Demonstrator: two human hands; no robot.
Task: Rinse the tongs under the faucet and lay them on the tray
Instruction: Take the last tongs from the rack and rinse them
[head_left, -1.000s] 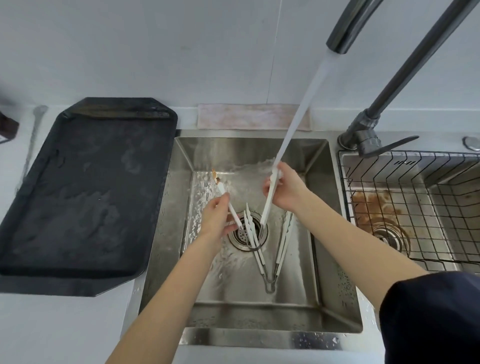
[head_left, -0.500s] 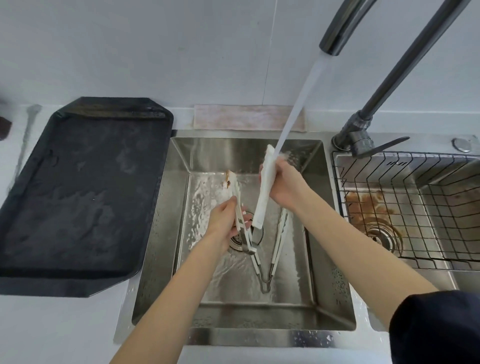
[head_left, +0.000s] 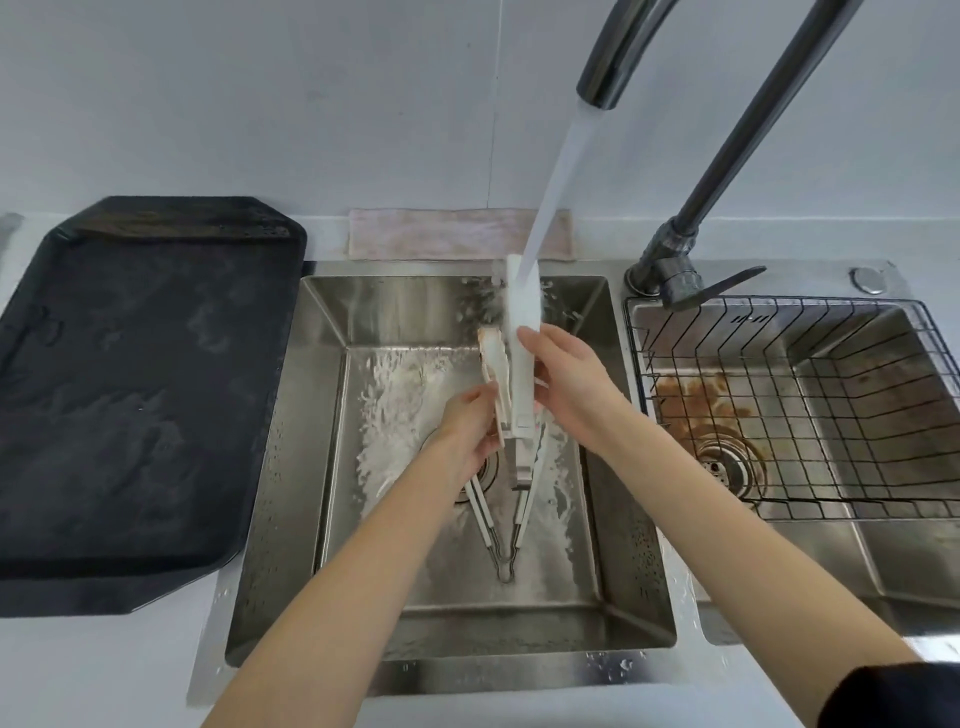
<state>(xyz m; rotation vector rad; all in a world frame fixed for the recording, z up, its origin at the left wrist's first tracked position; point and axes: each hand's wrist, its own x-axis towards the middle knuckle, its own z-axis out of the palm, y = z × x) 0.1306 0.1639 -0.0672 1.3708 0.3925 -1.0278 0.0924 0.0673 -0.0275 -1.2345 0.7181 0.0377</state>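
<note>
Over the left sink: two bare hands hold white tongs (head_left: 521, 364) upright in the running water.
Sink: a steel basin (head_left: 311, 415) sunk in the pale worktop (head_left: 78, 675), its floor wet and foamy around the drain.
Faucet: a dark curved spout (head_left: 618, 52) at the top of the view – its stream lands on the upper tip of the taller tong arm and sprays off to both sides.
Tongs: the two white arms stand close together, side by side, tips up; the shorter left tip carries a brownish smear. Below the hands the arms narrow to a wire hinge loop that hangs low over the basin floor.
Left hand (head_left: 470, 434): fingers curled round the left arm of the tongs, gripping it from the left.
Right hand (head_left: 571, 384): fingers wrapped round the taller right arm, thumb across its front, just below the stream.
Sleeve: a dark cuff (head_left: 893, 696) shows on the right forearm at the lower right corner.
Tray: a black tray (head_left: 130, 389) with cut corners lies on the worktop left of the sink – its surface wet, well apart from the tongs.
Cloth: a pale pink cloth (head_left: 441, 234) lies flat behind the sink, against the wall.
Right sink: a second basin with a black wire rack (head_left: 805, 395) set in it; brown stain near its drain.
</note>
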